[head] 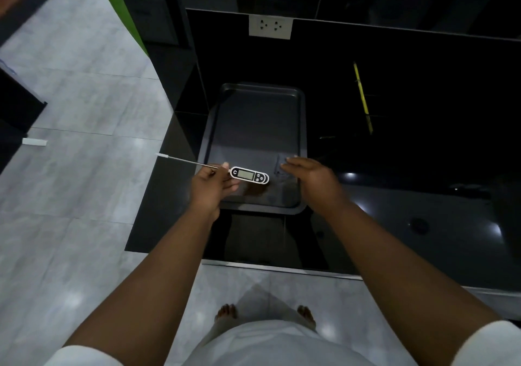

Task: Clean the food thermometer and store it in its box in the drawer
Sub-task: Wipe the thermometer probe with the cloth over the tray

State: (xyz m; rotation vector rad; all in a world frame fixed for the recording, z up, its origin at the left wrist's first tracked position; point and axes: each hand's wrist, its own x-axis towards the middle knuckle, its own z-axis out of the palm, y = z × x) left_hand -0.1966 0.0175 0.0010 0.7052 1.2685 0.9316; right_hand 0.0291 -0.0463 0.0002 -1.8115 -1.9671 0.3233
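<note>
one thermometer [249, 174]; one tray [255, 128]; two hands; one wall socket [270, 27]

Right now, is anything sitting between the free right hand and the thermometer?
Nothing visible. The left hand holds the thermometer by its probe end above the dark tray; the open right hand hovers just beside its display end with only a clear gap between.

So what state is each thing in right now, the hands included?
food thermometer: held off the tray, probe extended leftward, display blank.
left hand: shut on the thermometer where probe meets body.
right hand: open, empty, flat above the tray.
baking tray: lying flat on the black counter, nothing standing in it.
wall socket: nothing plugged in.
</note>
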